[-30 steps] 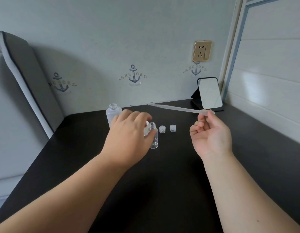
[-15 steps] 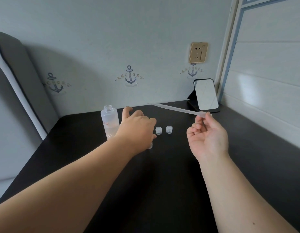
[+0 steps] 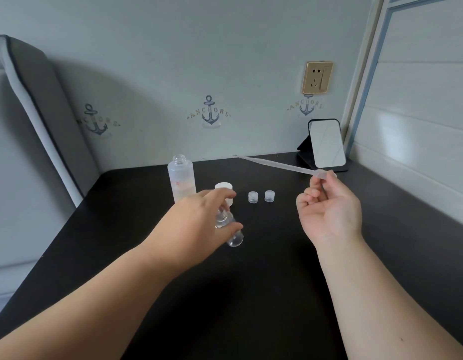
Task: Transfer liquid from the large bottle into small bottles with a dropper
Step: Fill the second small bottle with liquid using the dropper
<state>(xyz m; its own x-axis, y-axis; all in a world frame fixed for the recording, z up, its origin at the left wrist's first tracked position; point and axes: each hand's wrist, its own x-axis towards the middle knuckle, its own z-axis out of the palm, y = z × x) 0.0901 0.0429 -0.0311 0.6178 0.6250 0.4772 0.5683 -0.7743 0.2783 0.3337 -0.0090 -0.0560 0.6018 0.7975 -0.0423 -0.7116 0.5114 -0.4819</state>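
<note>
The large frosted bottle (image 3: 181,179) stands uncapped at the back of the black table (image 3: 251,294), partly filled with clear liquid. Its white cap (image 3: 224,187) sits just to its right. My left hand (image 3: 196,224) grips a small clear bottle (image 3: 231,233), tilted with its base toward me and its neck under my fingers. My right hand (image 3: 329,206) pinches the bulb end of a long clear plastic dropper (image 3: 277,166), whose thin tip points left above the table. Two small clear caps (image 3: 261,197) stand side by side between my hands.
A small mirror (image 3: 327,144) on a dark stand leans at the back right corner. A wall socket (image 3: 317,77) is above it. A padded grey headboard (image 3: 35,120) borders the table's left side, and a white panelled wall (image 3: 419,126) its right.
My left hand closed over the small bottle, picked it up off the table and tilted it, drawing it toward me. The right hand kept the dropper held level.
</note>
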